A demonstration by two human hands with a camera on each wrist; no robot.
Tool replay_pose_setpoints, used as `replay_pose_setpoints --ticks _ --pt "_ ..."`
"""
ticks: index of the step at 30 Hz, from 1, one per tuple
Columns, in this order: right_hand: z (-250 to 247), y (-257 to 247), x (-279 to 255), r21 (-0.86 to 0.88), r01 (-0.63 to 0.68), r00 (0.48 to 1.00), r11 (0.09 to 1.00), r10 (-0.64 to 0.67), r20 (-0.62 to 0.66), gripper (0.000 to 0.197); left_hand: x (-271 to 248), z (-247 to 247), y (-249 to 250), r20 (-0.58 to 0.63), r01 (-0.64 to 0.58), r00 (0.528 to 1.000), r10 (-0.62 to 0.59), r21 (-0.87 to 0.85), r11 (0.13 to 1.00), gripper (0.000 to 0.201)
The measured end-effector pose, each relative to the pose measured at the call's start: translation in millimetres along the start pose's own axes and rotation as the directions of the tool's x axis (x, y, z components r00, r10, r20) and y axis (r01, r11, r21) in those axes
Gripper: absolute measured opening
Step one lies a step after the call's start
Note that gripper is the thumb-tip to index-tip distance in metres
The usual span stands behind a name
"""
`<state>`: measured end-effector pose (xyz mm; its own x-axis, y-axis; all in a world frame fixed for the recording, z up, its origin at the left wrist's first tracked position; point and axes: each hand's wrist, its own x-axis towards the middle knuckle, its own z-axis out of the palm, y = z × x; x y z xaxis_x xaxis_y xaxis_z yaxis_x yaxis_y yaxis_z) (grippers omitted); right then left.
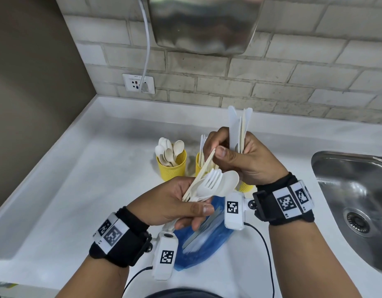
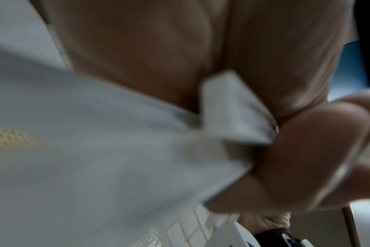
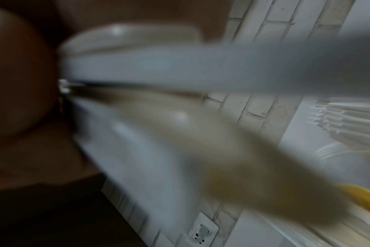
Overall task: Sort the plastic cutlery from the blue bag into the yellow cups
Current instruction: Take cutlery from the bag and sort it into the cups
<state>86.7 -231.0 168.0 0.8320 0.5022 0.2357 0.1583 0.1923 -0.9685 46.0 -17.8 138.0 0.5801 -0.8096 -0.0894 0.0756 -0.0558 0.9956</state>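
Note:
My left hand (image 1: 175, 203) grips a mixed bunch of white and cream cutlery (image 1: 215, 183): a fork, spoons and thin handles fan out of it. My right hand (image 1: 239, 155) holds a bundle of knives (image 1: 239, 125) upright in its curled fingers, while its thumb and forefinger pinch a cream handle (image 1: 207, 164) that sticks out of the left bunch. The blue bag (image 1: 205, 231) lies flat on the counter under both hands, with some cutlery still inside. One yellow cup (image 1: 171, 166) holds spoons; a second yellow cup (image 1: 198, 164) sits half hidden behind my right hand. Both wrist views are blurred close-ups.
A steel sink (image 1: 355, 198) is sunk into the white counter (image 1: 78, 179) on the right. Behind stands a brick-tiled wall with a socket (image 1: 138, 83), a white cable and a steel appliance (image 1: 205, 22) above. A third yellow cup (image 1: 247, 187) peeks out under my right wrist.

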Motion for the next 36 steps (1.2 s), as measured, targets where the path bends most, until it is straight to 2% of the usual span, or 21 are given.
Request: replay_pose_setpoints --ticks 2,5,9,12,18,28,31,36 --pt "2 -1 1 0.025 0.029 0.998 0.999 -0.027 -0.06 0.022 1 -1 -1 -0.022 -0.013 1.0 0.013 -0.011 1.0 0.02" --pt "7 -1 3 0.009 0.055 0.973 0.998 -0.051 -0.223 0.007 2 -3 -3 -0.1 -0.014 0.995 0.011 -0.021 1.0 0.02" --pt "12 -1 8 0.07 0.094 0.912 0.993 -0.058 -0.405 0.013 3 -2 -2 -0.188 0.002 0.982 -0.006 -0.017 1.0 0.013" --pt "13 -1 10 0.068 0.081 0.882 0.994 -0.039 -0.469 0.016 3 0 -1 -0.21 0.029 0.977 -0.026 0.013 0.999 0.007" --pt "8 -6 7 0.027 0.058 0.876 0.998 -0.038 -0.482 0.011 4 1 -2 -0.238 0.055 0.971 -0.034 0.084 0.995 0.016" --pt "-7 -17 -3 -0.097 -0.038 0.948 0.995 0.005 -0.317 0.009 5 1 -2 -0.241 0.062 0.97 -0.038 0.094 0.994 0.024" --pt "-6 -15 -3 -0.093 -0.022 0.941 0.995 -0.011 -0.338 0.004 6 0 -2 -0.254 0.058 0.967 -0.031 0.097 0.994 0.022" --pt "-4 -7 -2 -0.003 -0.001 0.926 1.0 -0.001 -0.376 0.013 7 0 -2 -0.281 0.057 0.96 -0.014 0.148 0.987 0.019"
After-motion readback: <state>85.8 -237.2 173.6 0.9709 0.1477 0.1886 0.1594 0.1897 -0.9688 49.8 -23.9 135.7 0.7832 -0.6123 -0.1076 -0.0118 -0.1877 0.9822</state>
